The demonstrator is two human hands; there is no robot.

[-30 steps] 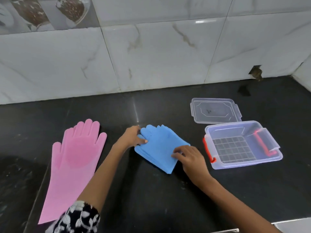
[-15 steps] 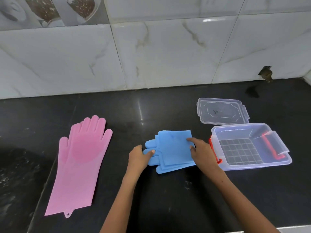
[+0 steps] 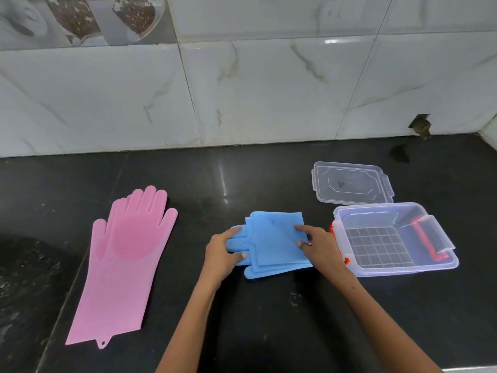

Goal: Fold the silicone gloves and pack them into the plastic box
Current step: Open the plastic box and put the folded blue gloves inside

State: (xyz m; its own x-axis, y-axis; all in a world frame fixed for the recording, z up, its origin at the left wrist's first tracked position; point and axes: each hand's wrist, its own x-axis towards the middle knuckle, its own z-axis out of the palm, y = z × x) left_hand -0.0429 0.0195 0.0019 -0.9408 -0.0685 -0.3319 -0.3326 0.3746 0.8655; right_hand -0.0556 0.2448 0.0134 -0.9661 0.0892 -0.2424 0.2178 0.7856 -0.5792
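Head view: both hands, left (image 3: 223, 254) and right (image 3: 321, 246), press the blue glove (image 3: 274, 243), seemingly folded; pink glove (image 3: 126, 254) lies unfolded, box (image 3: 398, 267) empty.

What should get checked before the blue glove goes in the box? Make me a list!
1. Blue glove folded: ok, cuff lies over the fingers, though fingertips poke out at the left.
2. Both hands on it: ok, left hand at the fingertips, right hand on the right edge.
3. Plastic box open: ok, its lid lies behind it.
4. Room inside the box: ok, no glove in it.
5. Folded glove fits the box: cannot tell.
6. Pink glove folded: not ok, lying flat.
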